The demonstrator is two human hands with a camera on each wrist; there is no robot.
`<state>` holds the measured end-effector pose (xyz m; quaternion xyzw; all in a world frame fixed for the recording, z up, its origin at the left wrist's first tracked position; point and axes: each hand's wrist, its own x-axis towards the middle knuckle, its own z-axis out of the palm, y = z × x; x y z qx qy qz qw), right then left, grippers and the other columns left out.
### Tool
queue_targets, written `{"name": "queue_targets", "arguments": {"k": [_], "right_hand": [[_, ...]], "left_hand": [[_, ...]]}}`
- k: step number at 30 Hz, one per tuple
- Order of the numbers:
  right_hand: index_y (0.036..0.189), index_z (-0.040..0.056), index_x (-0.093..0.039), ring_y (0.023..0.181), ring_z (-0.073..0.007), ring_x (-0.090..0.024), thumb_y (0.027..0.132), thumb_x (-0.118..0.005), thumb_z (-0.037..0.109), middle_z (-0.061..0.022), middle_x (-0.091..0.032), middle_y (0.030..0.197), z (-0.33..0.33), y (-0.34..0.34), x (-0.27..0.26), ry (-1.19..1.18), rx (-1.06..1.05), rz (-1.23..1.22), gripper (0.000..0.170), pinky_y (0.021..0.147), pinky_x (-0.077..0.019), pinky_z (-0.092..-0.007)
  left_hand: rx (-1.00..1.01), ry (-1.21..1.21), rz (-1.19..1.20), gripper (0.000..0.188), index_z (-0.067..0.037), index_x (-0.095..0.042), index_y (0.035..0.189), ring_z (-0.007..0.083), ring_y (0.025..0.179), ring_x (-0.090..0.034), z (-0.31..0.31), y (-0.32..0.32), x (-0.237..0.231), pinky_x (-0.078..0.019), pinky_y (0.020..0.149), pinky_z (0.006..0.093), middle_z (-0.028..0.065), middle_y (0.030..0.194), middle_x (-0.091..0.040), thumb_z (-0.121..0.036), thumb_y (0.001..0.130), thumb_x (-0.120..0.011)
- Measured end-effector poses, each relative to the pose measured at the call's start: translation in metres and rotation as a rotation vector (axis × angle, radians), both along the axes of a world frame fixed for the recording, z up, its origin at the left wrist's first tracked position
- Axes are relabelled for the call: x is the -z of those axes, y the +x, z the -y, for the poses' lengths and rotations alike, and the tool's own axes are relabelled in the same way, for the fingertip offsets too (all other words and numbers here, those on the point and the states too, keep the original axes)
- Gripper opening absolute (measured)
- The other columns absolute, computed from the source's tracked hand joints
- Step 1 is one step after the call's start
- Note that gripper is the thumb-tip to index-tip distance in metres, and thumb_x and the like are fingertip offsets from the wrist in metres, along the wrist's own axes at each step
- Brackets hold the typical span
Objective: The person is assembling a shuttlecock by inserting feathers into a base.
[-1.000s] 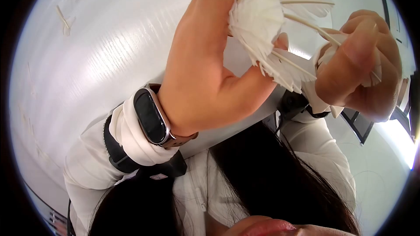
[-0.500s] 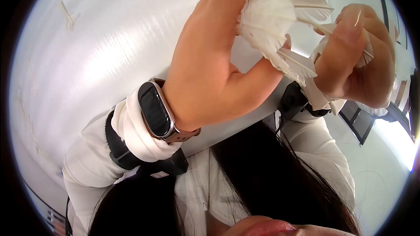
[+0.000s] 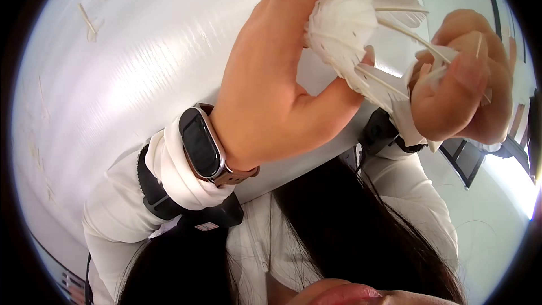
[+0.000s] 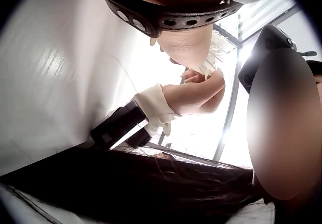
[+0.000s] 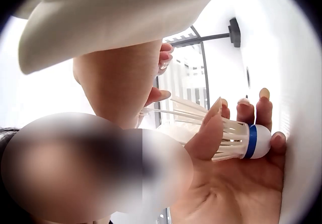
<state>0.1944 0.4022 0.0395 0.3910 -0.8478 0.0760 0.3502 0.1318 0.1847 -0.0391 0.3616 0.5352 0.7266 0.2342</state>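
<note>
My left hand (image 3: 276, 79) grips a white feather shuttlecock (image 3: 347, 22) between thumb and fingers. Its feather skirt points toward my right hand, and several feathers are ragged or split. In the right wrist view, the shuttlecock's rounded white cork with a blue band (image 5: 252, 141) lies along the left fingers (image 5: 264, 111), the thumb across the shafts. My right hand (image 3: 466, 85), just beyond the skirt, pinches a feather by its shaft (image 3: 415, 36) between thumb and curled fingers. The left wrist view shows the right hand (image 4: 198, 93) close below the feathers (image 4: 216, 53).
Loose feather pieces (image 3: 87, 21) lie on the white table (image 3: 152, 39) at the left. A watch (image 3: 200, 144) and a white sleeve (image 3: 178, 175) with a black strap sit on the left forearm. Long dark hair (image 3: 367, 226) hangs below the hands.
My left hand and the shuttlecock have shifted slightly right. My right hand rose a little, then came back down and right, its thumb moving against the feather; more shaft shows now than half a second ago.
</note>
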Motion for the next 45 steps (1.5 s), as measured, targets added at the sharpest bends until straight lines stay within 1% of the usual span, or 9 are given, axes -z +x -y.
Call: {"name": "queue_targets", "arguments": {"k": [3, 6, 10, 15, 18, 22, 29, 34, 45], "right_hand": [[0.091, -0.0095, -0.052, 0.050, -0.0175, -0.044, 0.079, -0.056, -0.010, -0.0131, -0.048, 0.060, 0.005, -0.002, -0.005, 0.007, 0.019, 0.034, 0.013, 0.042, -0.0281, -0.0277], [0.086, -0.0082, -0.050, 0.052, -0.0187, -0.044, 0.076, -0.060, -0.010, -0.0143, -0.049, 0.062, 0.009, 0.004, -0.011, -0.228, 0.001, 0.295, 0.014, 0.045, -0.0303, -0.0304], [0.083, -0.0074, -0.049, 0.052, -0.0193, -0.044, 0.078, -0.062, -0.007, -0.0139, -0.049, 0.061, 0.008, 0.005, -0.013, -0.243, 0.012, 0.267, 0.015, 0.046, -0.0319, -0.0322], [0.090, -0.0077, -0.049, 0.057, -0.0203, -0.046, 0.077, -0.070, -0.004, -0.0147, -0.052, 0.071, -0.004, 0.002, -0.035, -0.019, -0.066, 0.453, 0.025, 0.049, -0.0356, -0.0339], [0.100, -0.0070, -0.049, 0.064, -0.0221, -0.049, 0.074, -0.076, -0.002, -0.0156, -0.053, 0.080, -0.013, 0.011, -0.021, -0.068, -0.059, 0.405, 0.038, 0.053, -0.0382, -0.0349], [0.107, -0.0052, -0.048, 0.068, -0.0234, -0.051, 0.073, -0.081, 0.003, -0.0156, -0.054, 0.085, -0.012, -0.002, -0.054, 0.146, -0.108, 0.687, 0.048, 0.054, -0.0392, -0.0354], [0.110, -0.0049, -0.047, 0.071, -0.0240, -0.053, 0.072, -0.082, 0.004, -0.0163, -0.054, 0.087, -0.019, 0.006, -0.054, 0.209, -0.091, 0.649, 0.052, 0.056, -0.0408, -0.0368], [0.110, -0.0050, -0.048, 0.071, -0.0245, -0.054, 0.072, -0.083, 0.004, -0.0161, -0.055, 0.087, -0.017, -0.004, -0.061, 0.202, -0.121, 0.774, 0.052, 0.057, -0.0420, -0.0372], [0.101, -0.0072, -0.050, 0.063, -0.0223, -0.051, 0.074, -0.080, 0.002, -0.0146, -0.055, 0.081, -0.015, -0.001, -0.052, 0.163, -0.122, 0.618, 0.041, 0.053, -0.0393, -0.0335]], "left_hand": [[-0.004, 0.084, -0.022, 0.044, 0.003, -0.054, 0.121, 0.0169, 0.099, -0.063, -0.004, 0.003, 0.010, -0.0496, 0.089, 0.0324, 0.0080, 0.109, -0.066, -0.002, 0.080, -0.071], [0.026, 0.174, -0.055, 0.044, 0.003, -0.053, 0.121, 0.0173, 0.098, -0.063, -0.003, -0.004, 0.005, -0.0496, 0.089, 0.0328, 0.0078, 0.108, -0.065, -0.002, 0.081, -0.071], [0.018, 0.124, -0.160, 0.053, 0.003, -0.048, 0.126, 0.0176, 0.099, -0.062, -0.004, -0.007, -0.007, -0.0496, 0.089, 0.0332, 0.0078, 0.110, -0.062, -0.002, 0.081, -0.074], [-0.031, 0.087, -0.236, 0.061, 0.004, -0.041, 0.132, 0.0179, 0.100, -0.061, -0.006, -0.005, 0.001, -0.0497, 0.089, 0.0326, 0.0088, 0.113, -0.060, -0.002, 0.081, -0.074], [0.032, 0.131, 0.114, 0.059, 0.004, -0.042, 0.130, 0.0177, 0.100, -0.061, -0.004, 0.000, 0.004, -0.0495, 0.089, 0.0327, 0.0092, 0.113, -0.060, -0.001, 0.080, -0.073], [0.000, 0.113, -0.081, 0.055, 0.003, -0.045, 0.127, 0.0182, 0.101, -0.061, -0.006, -0.007, -0.009, -0.0488, 0.090, 0.0325, 0.0095, 0.113, -0.060, -0.001, 0.079, -0.072], [-0.034, 0.070, -0.205, 0.056, 0.003, -0.046, 0.127, 0.0192, 0.102, -0.061, -0.008, -0.002, 0.009, -0.0487, 0.091, 0.0328, 0.0108, 0.115, -0.060, -0.004, 0.079, -0.073], [0.031, 0.009, 0.071, 0.053, 0.003, -0.048, 0.125, 0.0194, 0.103, -0.061, -0.002, -0.003, -0.008, -0.0486, 0.091, 0.0332, 0.0098, 0.114, -0.061, -0.005, 0.078, -0.072], [0.014, -0.059, -0.147, 0.052, 0.003, -0.049, 0.123, 0.0175, 0.100, -0.059, -0.001, -0.009, -0.004, -0.0477, 0.090, 0.0317, 0.0082, 0.114, -0.059, -0.006, 0.078, -0.071]]}}
